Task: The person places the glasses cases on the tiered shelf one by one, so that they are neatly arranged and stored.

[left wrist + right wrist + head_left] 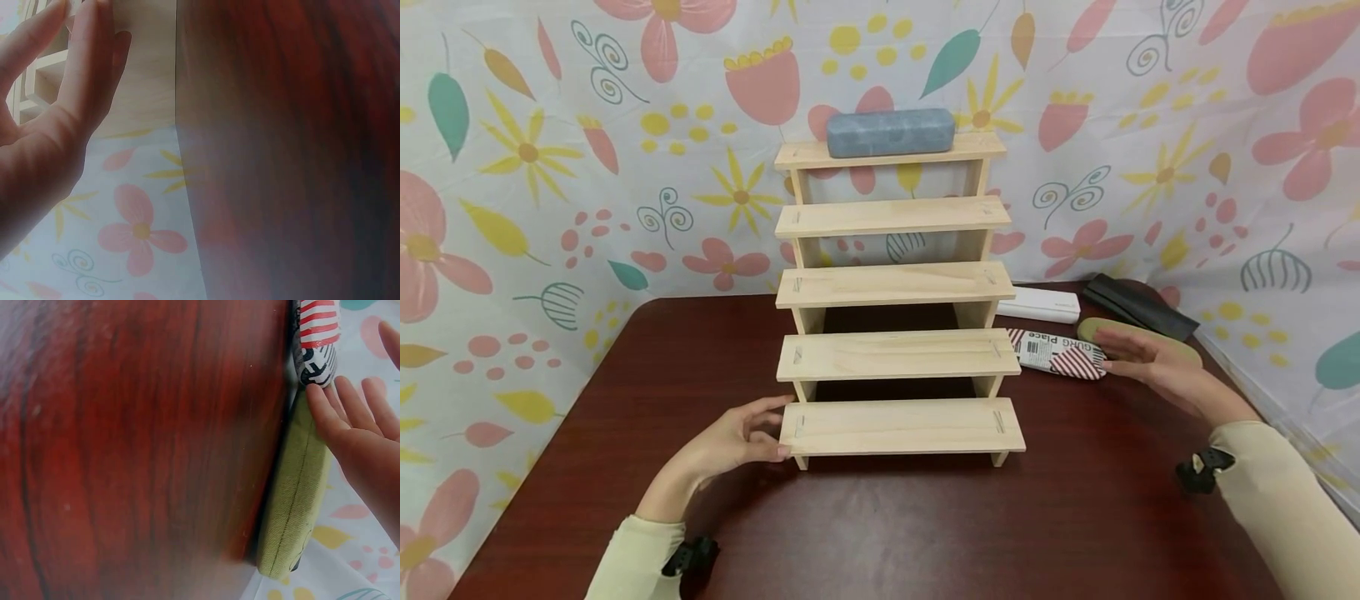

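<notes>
Though partly behind the right hand (1156, 368), an olive case (292, 494).

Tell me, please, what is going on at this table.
A person has the left hand gripping the left end of the bottom shelf of a five-tier wooden rack. A blue-grey case sits on its top shelf. The right hand, holding nothing, is by the green case and the striped case; contact is hard to tell. A white case and a black case lie behind those.
</notes>
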`<action>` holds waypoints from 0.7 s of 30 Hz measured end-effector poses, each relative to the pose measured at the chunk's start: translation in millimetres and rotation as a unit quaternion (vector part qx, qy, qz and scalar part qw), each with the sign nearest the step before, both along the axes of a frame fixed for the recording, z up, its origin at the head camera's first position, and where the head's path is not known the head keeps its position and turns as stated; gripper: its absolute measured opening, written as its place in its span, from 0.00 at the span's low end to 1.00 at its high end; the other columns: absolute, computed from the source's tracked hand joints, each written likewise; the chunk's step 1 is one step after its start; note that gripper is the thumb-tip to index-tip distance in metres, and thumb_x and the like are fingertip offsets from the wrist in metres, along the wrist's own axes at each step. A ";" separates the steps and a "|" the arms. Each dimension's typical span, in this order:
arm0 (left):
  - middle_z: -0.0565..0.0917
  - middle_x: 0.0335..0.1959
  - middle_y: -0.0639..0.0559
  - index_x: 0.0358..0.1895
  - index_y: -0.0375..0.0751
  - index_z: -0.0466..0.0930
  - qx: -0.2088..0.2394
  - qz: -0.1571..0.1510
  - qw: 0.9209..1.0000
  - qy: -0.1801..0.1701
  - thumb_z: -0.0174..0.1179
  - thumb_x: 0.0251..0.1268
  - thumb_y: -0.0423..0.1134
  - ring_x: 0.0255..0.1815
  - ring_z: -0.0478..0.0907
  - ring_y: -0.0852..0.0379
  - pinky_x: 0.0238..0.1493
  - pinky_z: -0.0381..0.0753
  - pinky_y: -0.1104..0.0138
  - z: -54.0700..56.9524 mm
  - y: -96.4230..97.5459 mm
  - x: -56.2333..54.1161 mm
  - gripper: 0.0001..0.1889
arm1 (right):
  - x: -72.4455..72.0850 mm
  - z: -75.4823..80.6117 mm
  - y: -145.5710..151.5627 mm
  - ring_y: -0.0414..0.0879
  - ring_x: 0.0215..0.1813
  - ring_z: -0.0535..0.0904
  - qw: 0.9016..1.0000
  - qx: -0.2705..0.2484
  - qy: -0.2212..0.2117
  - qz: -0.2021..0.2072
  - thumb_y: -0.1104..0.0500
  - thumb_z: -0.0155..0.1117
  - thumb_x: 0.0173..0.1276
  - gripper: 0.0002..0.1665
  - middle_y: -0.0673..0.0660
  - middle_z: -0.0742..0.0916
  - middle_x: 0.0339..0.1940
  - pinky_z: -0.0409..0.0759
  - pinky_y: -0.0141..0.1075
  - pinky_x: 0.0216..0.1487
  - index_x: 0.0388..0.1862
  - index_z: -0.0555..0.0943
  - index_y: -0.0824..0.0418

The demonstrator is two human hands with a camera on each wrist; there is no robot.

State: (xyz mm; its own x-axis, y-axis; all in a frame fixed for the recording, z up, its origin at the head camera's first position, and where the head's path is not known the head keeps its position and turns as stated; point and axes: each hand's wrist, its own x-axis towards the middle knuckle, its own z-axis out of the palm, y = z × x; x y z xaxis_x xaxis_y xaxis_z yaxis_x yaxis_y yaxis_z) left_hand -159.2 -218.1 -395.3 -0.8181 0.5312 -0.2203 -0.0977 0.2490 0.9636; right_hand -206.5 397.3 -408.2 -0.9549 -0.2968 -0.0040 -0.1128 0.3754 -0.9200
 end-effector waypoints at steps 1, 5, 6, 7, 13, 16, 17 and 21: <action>0.69 0.60 0.29 0.73 0.28 0.51 0.000 0.000 1.000 0.000 0.67 0.57 0.28 0.42 0.83 0.51 0.46 0.82 0.57 -0.1 -0.1 0.1 0.43 | -0.4 -0.5 0.4 0.22 0.60 0.66 1.000 0.009 -0.004 0.001 0.64 0.58 0.71 0.38 0.40 0.71 0.65 0.73 0.21 0.50 0.75 0.54 0.67; 0.69 0.60 0.29 0.73 0.28 0.51 -0.001 -0.001 1.000 0.001 0.67 0.57 0.28 0.42 0.83 0.51 0.46 0.82 0.57 -0.3 -0.2 0.1 0.43 | -1.6 -0.7 0.8 0.21 0.61 0.62 0.999 0.041 -0.030 -0.006 0.59 0.59 0.71 0.41 0.50 0.66 0.71 0.71 0.20 0.50 0.76 0.52 0.65; 0.69 0.60 0.29 0.73 0.28 0.51 -0.001 -0.001 1.000 0.000 0.67 0.57 0.29 0.42 0.83 0.51 0.46 0.82 0.57 -0.2 -0.2 0.1 0.43 | -1.9 -0.5 0.6 0.24 0.63 0.61 0.998 0.048 -0.037 -0.009 0.58 0.59 0.72 0.41 0.53 0.64 0.72 0.71 0.19 0.50 0.76 0.52 0.65; 0.69 0.60 0.29 0.73 0.28 0.51 -0.001 0.000 1.000 0.000 0.67 0.57 0.29 0.42 0.83 0.51 0.46 0.82 0.57 -0.1 -0.2 0.1 0.43 | -2.2 -0.3 0.2 0.29 0.67 0.60 0.997 0.057 -0.041 -0.011 0.57 0.60 0.71 0.42 0.56 0.63 0.73 0.70 0.19 0.50 0.76 0.51 0.64; 0.69 0.61 0.29 0.73 0.29 0.51 0.002 0.002 1.000 -0.003 0.67 0.57 0.29 0.42 0.83 0.50 0.46 0.82 0.57 0.0 -0.1 0.3 0.43 | -5.1 -1.6 -6.1 0.66 0.72 0.54 0.991 0.121 -0.054 -0.022 0.55 0.66 0.66 0.46 0.68 0.59 0.74 0.69 0.21 0.48 0.76 0.54 0.65; 0.69 0.61 0.29 0.73 0.29 0.51 0.002 0.003 1.000 -0.005 0.67 0.57 0.29 0.43 0.83 0.50 0.46 0.82 0.58 -0.2 -0.2 -0.1 0.43 | -7.4 -2.6 -10.0 0.69 0.72 0.53 0.988 0.143 -0.059 -0.023 0.54 0.69 0.63 0.48 0.69 0.58 0.75 0.70 0.32 0.55 0.75 0.55 0.64; 0.69 0.61 0.29 0.73 0.29 0.51 0.002 0.003 1.000 -0.006 0.67 0.57 0.29 0.43 0.83 0.50 0.46 0.82 0.58 -0.2 -0.2 -0.1 0.43 | -8.1 -2.8 -11.2 0.70 0.72 0.54 0.987 0.149 -0.059 -0.024 0.54 0.69 0.63 0.48 0.69 0.59 0.74 0.70 0.35 0.56 0.75 0.56 0.64; 0.69 0.60 0.29 0.73 0.29 0.52 0.003 0.006 1.000 -0.009 0.68 0.57 0.30 0.43 0.83 0.50 0.46 0.82 0.59 -0.1 -0.2 -0.3 0.44 | -11.2 -3.6 -14.2 0.70 0.71 0.55 0.984 0.167 -0.057 -0.026 0.53 0.72 0.60 0.50 0.71 0.60 0.74 0.71 0.34 0.54 0.75 0.57 0.63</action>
